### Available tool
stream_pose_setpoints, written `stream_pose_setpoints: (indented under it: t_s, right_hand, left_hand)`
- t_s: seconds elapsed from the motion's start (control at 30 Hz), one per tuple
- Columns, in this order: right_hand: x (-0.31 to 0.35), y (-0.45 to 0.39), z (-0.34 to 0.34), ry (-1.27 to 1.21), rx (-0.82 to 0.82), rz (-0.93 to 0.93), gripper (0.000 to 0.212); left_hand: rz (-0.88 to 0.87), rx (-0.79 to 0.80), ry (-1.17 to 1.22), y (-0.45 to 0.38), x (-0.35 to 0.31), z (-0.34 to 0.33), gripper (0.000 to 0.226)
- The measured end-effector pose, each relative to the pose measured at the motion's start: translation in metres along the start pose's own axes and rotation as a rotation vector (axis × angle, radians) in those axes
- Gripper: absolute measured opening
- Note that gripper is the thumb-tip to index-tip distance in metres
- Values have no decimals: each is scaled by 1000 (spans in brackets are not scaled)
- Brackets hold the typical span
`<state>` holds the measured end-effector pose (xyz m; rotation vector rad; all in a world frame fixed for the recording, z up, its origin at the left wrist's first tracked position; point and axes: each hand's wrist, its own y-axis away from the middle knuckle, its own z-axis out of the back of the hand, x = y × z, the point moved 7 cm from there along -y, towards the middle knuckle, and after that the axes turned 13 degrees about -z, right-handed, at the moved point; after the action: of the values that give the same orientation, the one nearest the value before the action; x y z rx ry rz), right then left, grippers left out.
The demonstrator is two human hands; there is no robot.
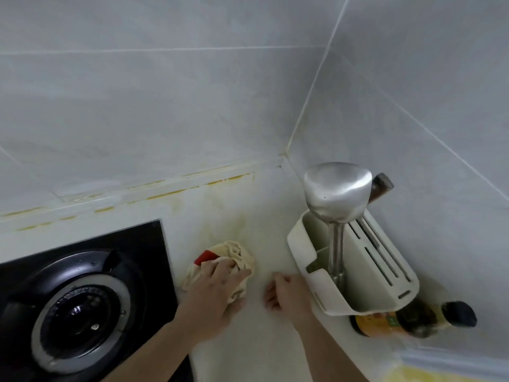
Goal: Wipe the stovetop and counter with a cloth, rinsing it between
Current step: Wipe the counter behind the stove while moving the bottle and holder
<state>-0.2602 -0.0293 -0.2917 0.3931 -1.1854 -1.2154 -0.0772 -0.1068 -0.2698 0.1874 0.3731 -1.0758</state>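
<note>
- The grey glazed wall tiles (192,106) fill your view from nine through twelve to three o'clock, meeting in a corner seam toward one o'clock, with yellow staining along the grout line at their foot.
- The pale, yellow-stained stone desk (234,216) runs from the centre down to six o'clock.
- The black glass stovetop (154,244) with its round black gas burner (80,315) sits at eight o'clock, its right edge just beside the cloth.
- The cream plastic utensil holder (358,279) stands at four o'clock, tilted in this view, with slots along its right side.
- The steel ladle (337,194) stands bowl-up in that holder, a dark handle end showing behind it.
- The brown sauce bottle with an orange label and black cap (407,318) lies at the holder's lower edge, around five o'clock.
- Your left hand (217,293) presses the crumpled beige cloth with a red patch (231,255) against the desk near centre, fingers curled into its folds.
- Your right hand (286,293) holds nothing, fingers loosely bent and resting on the desk, just beside the holder and apart from the cloth.
</note>
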Motion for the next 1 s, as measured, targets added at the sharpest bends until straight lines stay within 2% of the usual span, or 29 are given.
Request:
stream_pose_setpoints:
  t_s: [0.07, 0.17, 0.23, 0.3, 0.4, 0.47, 0.53, 0.63, 0.7, 0.77, 0.83, 0.9, 1.0]
  right_hand:
    - [-5, -1, 2, -123, 38, -39, 45]
    - [-5, -3, 0, -134, 43, -21, 43]
    - [-5, -3, 0, -134, 50, -29, 43]
    - [-8, -7, -1, -121, 59, -33, 44]
    - [-5, -7, -2, -102, 71, -38, 42]
    - [-4, -9, -2, -102, 80, -53, 38]
    - [-2, -10, -1, -112, 75, -69, 36]
    - [-5, -9, -2, -105, 51, -47, 36]
    - [-6, -6, 2, -35, -44, 97, 39]
    - [3, 4, 8, 194, -308, 458, 36]
    - [5, 13, 3, 321, -440, 755, 23]
    - [10, 10, -9, 443, -446, 960, 12]
    - [24, -8, -23, 636, -414, 1012, 29]
  left_hand:
    - [-56, -28, -39, -5, -2, -1, 46]
    - [-180, -12, -164, -24, 9, -1, 44]
    - [-197, 2, -213, -48, 25, 3, 45]
    - [-94, -26, -234, -88, 59, 13, 48]
    - [160, -121, -213, -142, 116, 38, 48]
    - [253, -122, -222, -167, 144, 45, 49]
    - [297, -126, -182, -172, 157, 46, 50]
    - [223, -177, -116, -140, 114, 36, 48]
    - [64, -173, -80, -98, 59, 22, 46]
    - [-107, -157, -44, -60, 17, 12, 46]
    - [-166, -149, -45, -53, 18, 10, 46]
    - [-133, -155, -104, -75, 48, 15, 47]
    - [128, -203, -138, -130, 124, 37, 52]
